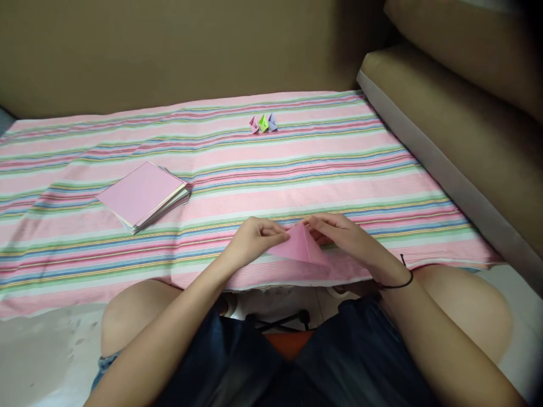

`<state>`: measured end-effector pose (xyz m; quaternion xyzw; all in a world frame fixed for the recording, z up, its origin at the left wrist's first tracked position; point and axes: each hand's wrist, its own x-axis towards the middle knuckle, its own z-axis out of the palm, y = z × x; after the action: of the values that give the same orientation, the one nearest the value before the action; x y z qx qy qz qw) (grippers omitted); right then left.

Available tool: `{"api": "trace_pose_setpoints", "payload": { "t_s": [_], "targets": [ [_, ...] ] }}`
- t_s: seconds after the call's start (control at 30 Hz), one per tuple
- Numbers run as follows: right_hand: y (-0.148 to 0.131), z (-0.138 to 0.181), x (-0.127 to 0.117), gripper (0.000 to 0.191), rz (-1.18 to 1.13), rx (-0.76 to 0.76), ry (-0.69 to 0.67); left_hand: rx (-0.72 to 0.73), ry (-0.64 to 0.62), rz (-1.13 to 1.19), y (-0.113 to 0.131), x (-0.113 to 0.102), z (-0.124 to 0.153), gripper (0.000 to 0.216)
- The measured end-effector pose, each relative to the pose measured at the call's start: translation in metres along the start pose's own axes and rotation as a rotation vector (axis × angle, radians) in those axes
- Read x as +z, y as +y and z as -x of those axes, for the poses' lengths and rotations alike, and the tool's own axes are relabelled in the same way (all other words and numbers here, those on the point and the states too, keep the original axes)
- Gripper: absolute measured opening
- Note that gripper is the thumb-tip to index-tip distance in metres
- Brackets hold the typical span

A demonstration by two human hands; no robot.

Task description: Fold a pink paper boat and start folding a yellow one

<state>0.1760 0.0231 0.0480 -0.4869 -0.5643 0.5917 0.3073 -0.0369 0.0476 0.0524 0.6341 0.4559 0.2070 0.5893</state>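
Observation:
A folded pink paper (pixel 299 247) lies near the front edge of the striped cloth (pixel 297 169), shaped like a triangle with its tip pointing away from me. My left hand (pixel 252 240) pinches its left side with curled fingers. From the other side my right hand (pixel 343 234) grips the paper near the tip; a thin black band circles that wrist.
A stack of coloured paper squares (pixel 142 195), pink on top, lies to the left on the cloth. Three small folded paper pieces (pixel 263 122), pink, green and purple, stand in a row at the far middle. Brown cushions (pixel 458 113) rise at the right, my knees below.

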Motion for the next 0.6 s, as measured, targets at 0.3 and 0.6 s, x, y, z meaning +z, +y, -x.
{"api": "trace_pose_setpoints", "payload": {
  "t_s": [0.3, 0.6],
  "targets": [
    [0.005, 0.000, 0.006, 0.025, 0.282, -0.132, 0.177, -0.072, 0.024, 0.102, -0.005, 0.001, -0.006, 0.035],
    [0.009, 0.001, 0.017, 0.028, 0.102, -0.117, 0.138, -0.051, 0.144, 0.254, -0.009, 0.006, -0.011, 0.031]
  ]
}}
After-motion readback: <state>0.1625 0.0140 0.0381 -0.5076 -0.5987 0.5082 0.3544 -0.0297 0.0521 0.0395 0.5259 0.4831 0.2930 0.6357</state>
